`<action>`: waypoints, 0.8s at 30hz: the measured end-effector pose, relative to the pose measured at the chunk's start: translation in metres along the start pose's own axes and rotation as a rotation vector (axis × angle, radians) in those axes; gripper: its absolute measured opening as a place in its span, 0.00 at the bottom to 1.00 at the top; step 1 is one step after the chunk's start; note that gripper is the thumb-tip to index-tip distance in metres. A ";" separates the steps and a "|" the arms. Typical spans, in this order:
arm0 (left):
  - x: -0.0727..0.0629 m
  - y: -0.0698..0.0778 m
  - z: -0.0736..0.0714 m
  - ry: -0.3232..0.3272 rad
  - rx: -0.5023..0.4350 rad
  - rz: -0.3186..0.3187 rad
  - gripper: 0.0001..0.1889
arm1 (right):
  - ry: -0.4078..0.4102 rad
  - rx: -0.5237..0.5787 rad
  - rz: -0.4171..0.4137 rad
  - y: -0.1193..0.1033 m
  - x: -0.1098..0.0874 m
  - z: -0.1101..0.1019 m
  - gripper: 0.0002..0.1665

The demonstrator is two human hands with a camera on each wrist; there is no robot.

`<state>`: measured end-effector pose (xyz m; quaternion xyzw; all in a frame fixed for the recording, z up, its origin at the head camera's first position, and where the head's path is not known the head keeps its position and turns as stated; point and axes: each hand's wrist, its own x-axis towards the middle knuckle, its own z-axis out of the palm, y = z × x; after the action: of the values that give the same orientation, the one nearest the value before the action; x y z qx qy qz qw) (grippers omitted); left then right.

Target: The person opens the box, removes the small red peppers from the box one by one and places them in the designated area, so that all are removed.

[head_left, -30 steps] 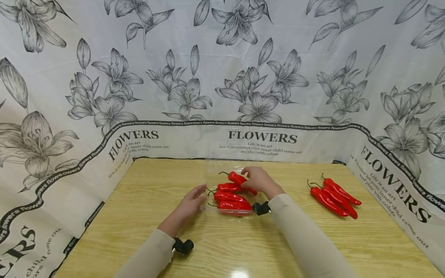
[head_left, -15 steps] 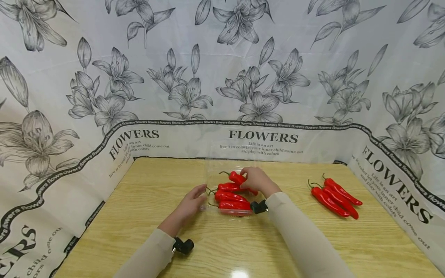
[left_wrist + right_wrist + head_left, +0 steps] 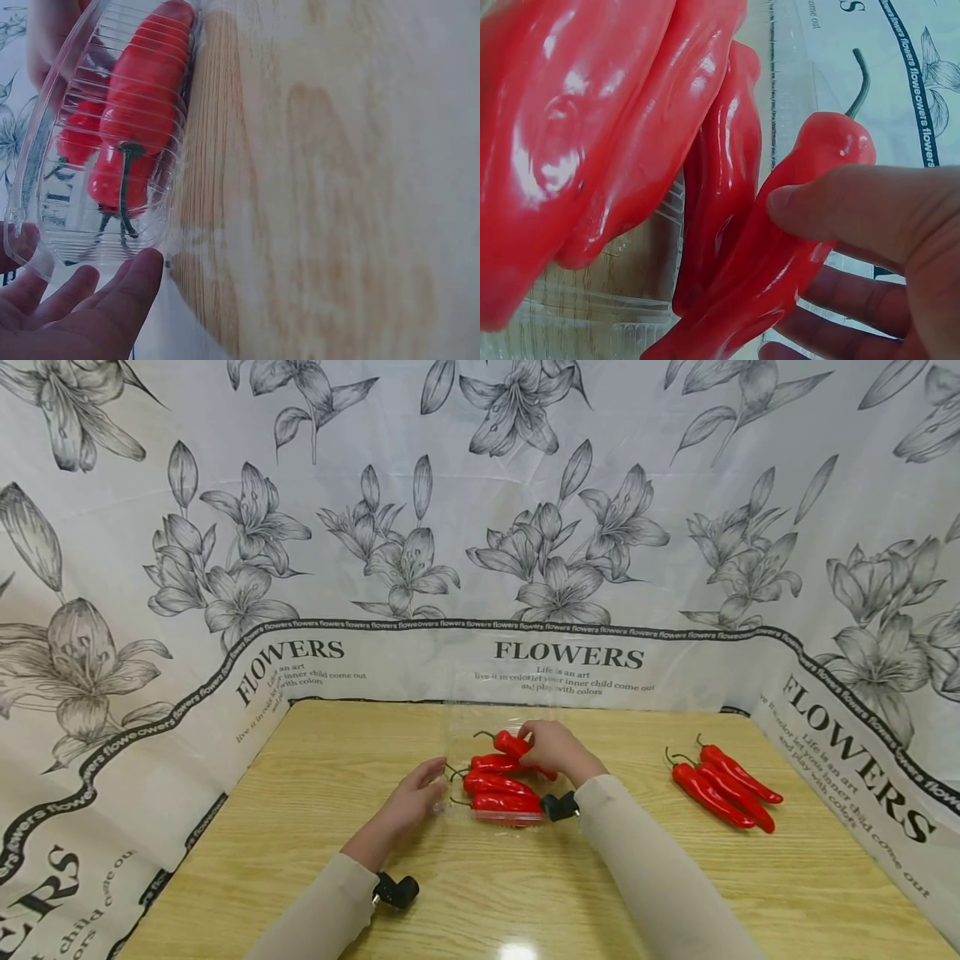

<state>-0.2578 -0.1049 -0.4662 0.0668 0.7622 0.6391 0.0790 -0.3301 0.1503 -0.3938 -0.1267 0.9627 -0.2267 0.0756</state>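
Near the table's middle stands a clear plastic clamshell box (image 3: 31, 176), its see-through lid raised at the back. My right hand (image 3: 558, 750) pinches a red pepper (image 3: 784, 247) with a curved green stem, thumb on top and fingers beneath. That pepper lies slanted at the rear of the box, against another red pepper (image 3: 727, 142). In front of it, more red peppers (image 3: 498, 785) lie side by side in the box, stems to the left. My left hand (image 3: 405, 797) rests at the box's left end, its extended fingers (image 3: 131, 289) against the plastic wall.
Three more red peppers (image 3: 723, 789) lie together on the wooden table (image 3: 315, 752) at the right. A white flower-printed cloth (image 3: 405, 660) closes off the back and both sides. A small black camera (image 3: 396, 891) sits on the left wrist.
Over the last second my right hand has shifted slightly left with the pepper in its grip. The left hand and the other peppers have stayed put.
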 end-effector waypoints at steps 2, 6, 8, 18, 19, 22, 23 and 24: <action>0.000 0.000 0.000 0.000 0.002 0.004 0.26 | 0.004 -0.005 -0.013 0.002 0.000 -0.001 0.24; 0.000 0.000 0.000 0.000 0.002 0.005 0.26 | 0.011 0.000 -0.027 0.005 0.000 -0.002 0.24; 0.000 0.001 0.000 0.000 0.010 0.003 0.26 | 0.023 0.003 -0.033 0.005 -0.002 -0.004 0.26; -0.001 0.004 0.001 -0.002 0.011 0.003 0.27 | 0.091 0.017 -0.097 0.001 -0.013 -0.014 0.25; -0.001 0.004 0.001 -0.003 0.012 0.003 0.27 | 0.097 0.017 -0.109 0.001 -0.015 -0.015 0.25; -0.002 0.004 0.001 -0.003 0.007 0.003 0.27 | 0.117 0.030 -0.137 -0.001 -0.020 -0.018 0.26; -0.002 0.004 0.001 -0.004 0.004 0.002 0.27 | 0.124 0.039 -0.143 -0.002 -0.022 -0.020 0.26; -0.002 0.004 0.001 -0.004 0.002 0.001 0.27 | 0.132 0.046 -0.151 -0.002 -0.024 -0.021 0.27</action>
<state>-0.2554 -0.1041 -0.4625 0.0683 0.7625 0.6384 0.0801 -0.3109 0.1636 -0.3723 -0.1817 0.9479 -0.2618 -0.0023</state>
